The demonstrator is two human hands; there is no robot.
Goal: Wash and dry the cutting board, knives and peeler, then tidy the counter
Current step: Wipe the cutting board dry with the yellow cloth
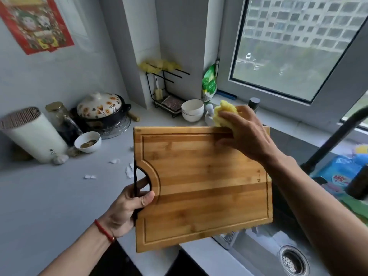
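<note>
While held over counter [49, 196] and sink [258, 253], board [199, 186] gripped at its handle cutout by left hand [127, 208]; yellow cloth [225, 114] clutched in right hand [245, 134], pressed against top edge

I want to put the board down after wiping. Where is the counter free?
Free: the near counter, left of the board, below the paper scraps. Crowded: the back, with the white canister, small bowl, pot, rack and white bowls.
</note>
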